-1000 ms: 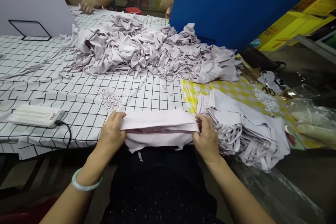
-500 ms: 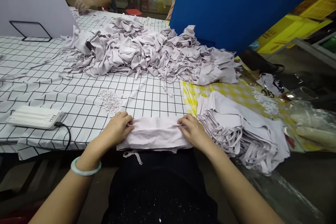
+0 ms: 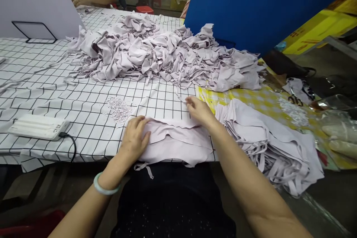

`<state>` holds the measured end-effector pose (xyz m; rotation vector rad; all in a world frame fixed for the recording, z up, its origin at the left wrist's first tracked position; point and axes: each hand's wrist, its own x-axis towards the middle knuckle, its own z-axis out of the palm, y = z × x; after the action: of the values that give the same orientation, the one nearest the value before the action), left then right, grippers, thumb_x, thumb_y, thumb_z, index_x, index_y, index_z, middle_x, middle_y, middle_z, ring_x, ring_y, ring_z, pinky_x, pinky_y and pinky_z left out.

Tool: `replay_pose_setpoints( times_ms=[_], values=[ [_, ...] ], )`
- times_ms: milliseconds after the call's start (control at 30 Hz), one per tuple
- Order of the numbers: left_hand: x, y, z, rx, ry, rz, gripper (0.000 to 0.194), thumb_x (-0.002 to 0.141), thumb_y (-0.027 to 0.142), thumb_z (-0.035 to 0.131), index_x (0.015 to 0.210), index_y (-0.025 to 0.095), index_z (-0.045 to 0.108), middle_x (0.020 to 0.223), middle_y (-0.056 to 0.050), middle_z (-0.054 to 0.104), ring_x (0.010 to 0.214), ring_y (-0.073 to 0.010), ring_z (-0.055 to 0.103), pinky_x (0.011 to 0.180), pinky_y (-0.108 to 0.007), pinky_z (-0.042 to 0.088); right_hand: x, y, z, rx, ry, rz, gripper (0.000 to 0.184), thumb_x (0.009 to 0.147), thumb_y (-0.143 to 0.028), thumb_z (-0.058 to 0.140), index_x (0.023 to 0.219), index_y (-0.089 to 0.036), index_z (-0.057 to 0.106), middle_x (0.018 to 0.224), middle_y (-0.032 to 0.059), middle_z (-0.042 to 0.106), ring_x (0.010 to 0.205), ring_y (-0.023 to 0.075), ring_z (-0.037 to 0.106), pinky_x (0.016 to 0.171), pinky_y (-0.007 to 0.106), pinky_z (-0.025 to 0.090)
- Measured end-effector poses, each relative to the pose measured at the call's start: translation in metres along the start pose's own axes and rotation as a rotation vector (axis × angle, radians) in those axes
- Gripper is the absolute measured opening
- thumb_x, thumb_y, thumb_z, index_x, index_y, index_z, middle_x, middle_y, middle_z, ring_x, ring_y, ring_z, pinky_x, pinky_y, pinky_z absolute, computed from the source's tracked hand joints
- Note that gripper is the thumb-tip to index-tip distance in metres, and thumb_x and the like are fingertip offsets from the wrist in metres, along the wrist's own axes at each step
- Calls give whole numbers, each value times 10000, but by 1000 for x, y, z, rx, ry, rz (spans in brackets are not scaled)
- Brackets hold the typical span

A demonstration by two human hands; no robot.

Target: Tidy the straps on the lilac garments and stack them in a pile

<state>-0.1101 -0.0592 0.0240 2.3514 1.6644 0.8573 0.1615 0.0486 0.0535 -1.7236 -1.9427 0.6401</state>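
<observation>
My open left hand point(image 3: 134, 137) steadies the cloth point(image 3: 178, 143) at nine o'clock, best lightly; can't tell right hand's point(image 3: 202, 112) grip, one o'clock.

The only view looks from the person's head, forward and steeply down, over the near table point(image 3: 92, 100).
</observation>
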Motion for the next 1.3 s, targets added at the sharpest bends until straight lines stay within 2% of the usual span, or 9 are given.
replay_pose_setpoints(
  times_ms=[100, 233, 367, 567, 700, 833, 967, 1133, 1300],
  values=[
    [-13, -1, -7, -6, -70, 64, 353, 897, 330, 635, 1214, 201, 548, 1259, -156, 539, 1167, -324, 509, 986, -522, 486, -18, -9, -12, -84, 124, -118, 125, 853, -155, 507, 905, -209, 607, 927, 79, 660, 866, 233, 626, 802, 375, 496],
    [-24, -5, -8, -45, -107, 147, 131, 939, 199, 548, 1065, 188, 583, 1069, -124, 618, 968, -250, 580, 841, -419, 548, -89, 3, -11, -152, -151, -268, 88, 877, -216, 577, 964, -226, 573, 937, 57, 639, 854, 233, 619, 742, 358, 514],
    [-26, -8, -16, -144, 0, 62, 124, 920, 100, 489, 903, 196, 566, 994, -93, 641, 934, -210, 621, 822, -363, 563, -128, 22, 6, -282, -10, -385, 211, 864, -84, 500, 1018, -208, 573, 1093, 115, 639, 1047, 286, 592, 904, 423, 494],
    [-20, -9, -36, -135, -133, 7, 120, 897, 163, 499, 915, 205, 610, 1070, -102, 653, 1000, -240, 628, 863, -412, 561, -116, 24, -4, -188, -33, -325, 225, 806, -49, 451, 897, -224, 561, 915, 75, 635, 892, 255, 610, 807, 398, 506],
    [9, -9, -22, 101, -98, -71, 337, 877, 186, 540, 1208, 175, 602, 1236, -176, 623, 1142, -350, 543, 931, -552, 487, -88, 30, 1, -179, 188, -131, 252, 870, -235, 520, 1113, -200, 574, 1073, 128, 619, 951, 282, 609, 869, 445, 487],
    [44, -24, -12, 138, -339, -211, 346, 836, 190, 567, 1178, 188, 620, 1051, -132, 698, 1031, -347, 581, 907, -572, 455, -60, 44, 16, -222, 100, 46, 129, 847, -345, 571, 816, -222, 554, 821, 76, 608, 845, 281, 586, 794, 430, 473],
    [57, -31, -12, 83, -268, -238, 283, 862, 173, 526, 1122, 190, 637, 1022, -112, 698, 1008, -316, 602, 925, -527, 464, -50, 45, 15, -100, 134, 14, 119, 873, -269, 506, 759, -241, 492, 759, 46, 596, 784, 245, 579, 760, 389, 470],
    [32, -15, 0, 188, -71, -99, 502, 918, 193, 508, 1416, 163, 460, 1438, -197, 491, 1359, -370, 418, 1089, -561, 375, -79, 27, 5, -143, 301, -175, 149, 895, -228, 530, 1040, -207, 556, 1030, 122, 614, 1011, 287, 581, 899, 444, 474],
    [-14, -21, 5, 182, -320, 126, 617, 960, 404, 531, 1522, 277, 313, 1587, -110, 373, 1476, -351, 308, 1175, -623, 253, -144, 28, -6, -222, 109, -266, 121, 932, -188, 504, 1006, -211, 597, 1057, 124, 640, 1041, 286, 604, 938, 448, 483]
  ],
)
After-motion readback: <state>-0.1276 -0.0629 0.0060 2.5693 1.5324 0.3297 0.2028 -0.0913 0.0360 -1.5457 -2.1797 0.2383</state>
